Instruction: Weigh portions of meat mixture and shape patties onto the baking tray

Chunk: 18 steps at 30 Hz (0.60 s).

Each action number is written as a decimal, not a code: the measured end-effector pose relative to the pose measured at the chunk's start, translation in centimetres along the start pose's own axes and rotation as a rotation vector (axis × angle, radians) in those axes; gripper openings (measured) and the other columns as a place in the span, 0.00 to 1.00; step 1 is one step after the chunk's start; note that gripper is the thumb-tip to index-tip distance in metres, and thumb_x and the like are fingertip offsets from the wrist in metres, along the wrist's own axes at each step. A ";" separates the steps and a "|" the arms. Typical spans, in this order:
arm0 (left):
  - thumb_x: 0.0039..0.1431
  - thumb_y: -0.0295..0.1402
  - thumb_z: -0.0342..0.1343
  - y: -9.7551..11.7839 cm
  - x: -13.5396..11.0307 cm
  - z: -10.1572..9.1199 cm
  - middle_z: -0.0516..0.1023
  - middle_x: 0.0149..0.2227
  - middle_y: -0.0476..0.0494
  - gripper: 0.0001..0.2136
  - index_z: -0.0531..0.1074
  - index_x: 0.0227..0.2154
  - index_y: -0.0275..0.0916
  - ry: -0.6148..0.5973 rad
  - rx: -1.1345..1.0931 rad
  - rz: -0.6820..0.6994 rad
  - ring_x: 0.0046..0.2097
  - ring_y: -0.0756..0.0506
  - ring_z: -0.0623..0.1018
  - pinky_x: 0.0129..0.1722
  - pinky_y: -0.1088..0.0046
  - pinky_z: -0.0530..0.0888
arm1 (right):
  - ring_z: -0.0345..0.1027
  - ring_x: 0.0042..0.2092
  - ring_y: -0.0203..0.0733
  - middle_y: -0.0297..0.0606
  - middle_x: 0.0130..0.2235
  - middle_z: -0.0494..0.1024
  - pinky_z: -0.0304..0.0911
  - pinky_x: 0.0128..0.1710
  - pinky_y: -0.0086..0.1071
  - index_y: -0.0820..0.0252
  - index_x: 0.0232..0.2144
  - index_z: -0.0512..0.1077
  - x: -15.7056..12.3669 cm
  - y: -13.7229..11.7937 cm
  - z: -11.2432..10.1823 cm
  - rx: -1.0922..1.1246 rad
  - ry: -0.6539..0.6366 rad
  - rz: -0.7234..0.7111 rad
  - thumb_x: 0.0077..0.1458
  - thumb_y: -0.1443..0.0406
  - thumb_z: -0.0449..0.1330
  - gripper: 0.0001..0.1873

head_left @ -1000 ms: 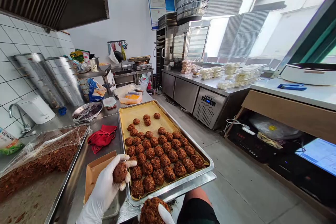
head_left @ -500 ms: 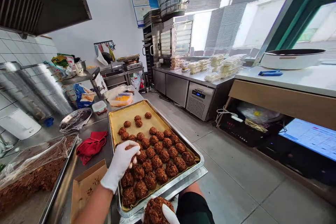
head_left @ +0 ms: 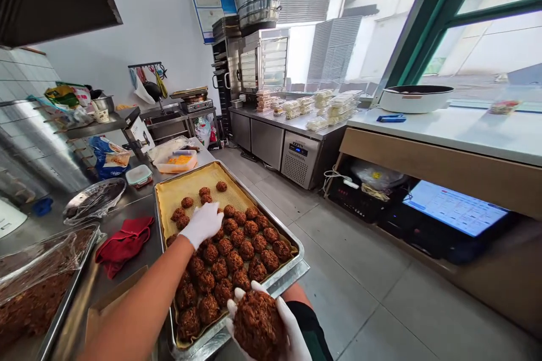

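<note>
Gloved left hand (head_left: 202, 224) is stretched out palm-down over the patties (head_left: 249, 229) on the paper-lined tray (head_left: 297, 250) - fingers curled onto the back rows, and I honestly can't tell if they've got one pinched or are just resting there. Right hand (head_left: 293, 331) sits low, near the tray's front edge, fingers wrapped round a big lump of brown mix (head_left: 258, 324). Red cloth (head_left: 122, 241) lies on the tabletop (head_left: 129, 207) just left of the tray.
</note>
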<state>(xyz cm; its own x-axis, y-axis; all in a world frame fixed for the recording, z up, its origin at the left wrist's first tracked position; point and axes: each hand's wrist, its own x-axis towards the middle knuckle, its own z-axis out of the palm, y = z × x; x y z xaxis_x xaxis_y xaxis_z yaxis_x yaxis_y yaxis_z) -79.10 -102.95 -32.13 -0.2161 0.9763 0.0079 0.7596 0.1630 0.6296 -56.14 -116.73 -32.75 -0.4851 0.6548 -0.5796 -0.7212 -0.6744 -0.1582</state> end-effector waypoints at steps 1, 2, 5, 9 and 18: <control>0.64 0.32 0.55 0.9 -2.1 -0.5 0.76 0.56 0.31 0.13 0.75 0.49 0.36 0.017 -0.020 0.049 0.61 0.35 0.72 0.65 0.54 0.61 | 0.77 0.51 0.60 0.50 0.49 0.83 0.67 0.56 0.54 0.58 0.46 0.78 0.1 -0.2 0.2 0.009 0.007 -0.011 0.45 0.53 0.73 0.26; 0.67 0.34 0.52 1.9 -4.6 -0.7 0.75 0.57 0.36 0.14 0.74 0.52 0.39 0.026 -0.041 0.095 0.60 0.38 0.72 0.65 0.59 0.63 | 0.75 0.53 0.62 0.51 0.50 0.82 0.67 0.57 0.54 0.59 0.46 0.78 0.2 -0.3 0.4 0.010 0.003 -0.032 0.46 0.54 0.72 0.26; 0.68 0.41 0.50 3.9 -13.1 0.2 0.77 0.57 0.42 0.15 0.74 0.53 0.47 0.054 -0.240 0.269 0.56 0.40 0.76 0.58 0.64 0.72 | 0.73 0.56 0.58 0.46 0.52 0.82 0.66 0.58 0.51 0.56 0.49 0.78 0.4 0.3 1.5 0.003 -0.044 -0.081 0.50 0.55 0.69 0.24; 0.60 0.45 0.60 3.1 -20.5 3.7 0.76 0.56 0.37 0.25 0.69 0.59 0.43 0.402 -0.073 0.392 0.57 0.35 0.76 0.55 0.57 0.76 | 0.73 0.56 0.55 0.38 0.49 0.83 0.68 0.59 0.48 0.52 0.51 0.77 0.5 3.2 2.8 -0.040 -0.095 -0.035 0.51 0.51 0.68 0.26; 0.64 0.34 0.54 -1.0 -25.2 3.2 0.75 0.49 0.35 0.14 0.70 0.51 0.38 0.639 0.101 0.266 0.51 0.38 0.76 0.51 0.57 0.75 | 0.75 0.46 0.52 0.34 0.36 0.83 0.74 0.46 0.41 0.52 0.35 0.80 1.5 8.8 2.1 -0.346 -0.116 -0.061 0.38 0.56 0.76 0.19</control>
<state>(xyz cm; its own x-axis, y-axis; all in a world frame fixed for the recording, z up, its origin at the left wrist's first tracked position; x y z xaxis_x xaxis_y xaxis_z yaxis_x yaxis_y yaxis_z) -72.44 -127.25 -35.40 -0.3099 0.7149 0.6267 0.8834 -0.0272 0.4679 -64.28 -120.94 -33.35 -0.5137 0.7180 -0.4698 -0.5503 -0.6958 -0.4617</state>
